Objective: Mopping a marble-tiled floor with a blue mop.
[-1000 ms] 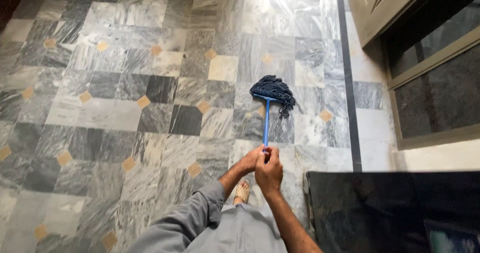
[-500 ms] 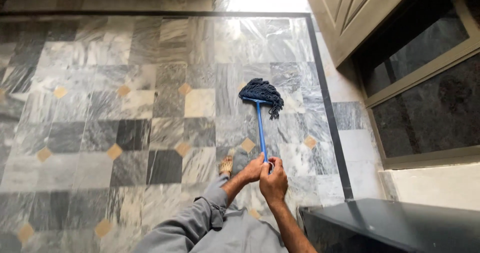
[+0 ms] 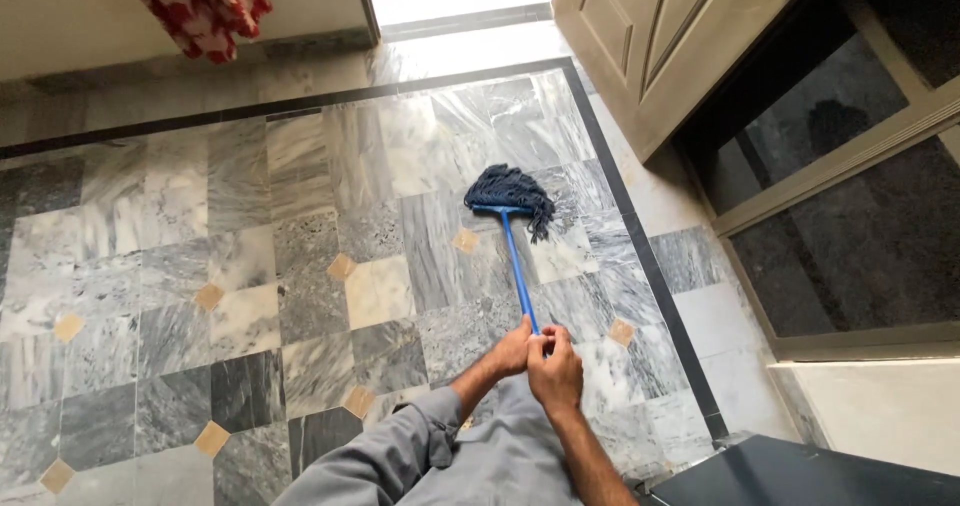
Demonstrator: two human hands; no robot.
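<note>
A mop with a dark blue string head (image 3: 510,194) and a thin blue handle (image 3: 517,269) rests on the grey marble floor (image 3: 250,266) ahead of me. Both my hands grip the near end of the handle. My left hand (image 3: 513,348) holds it from the left, its grey sleeve pushed up the forearm. My right hand (image 3: 556,368) wraps the handle just behind the left. The mop head lies close to the dark border strip (image 3: 640,246) of the floor.
A beige panelled door (image 3: 640,46) stands open at the upper right beside a dark glass window (image 3: 860,216). A red patterned cloth (image 3: 200,6) hangs at the top left. A dark cabinet top (image 3: 800,471) is at the lower right.
I have stepped forward and the view has tilted up. The mop has slid farther along the floor toward the door; the doorway and red cloth came into view. Both hands kept their grip.
</note>
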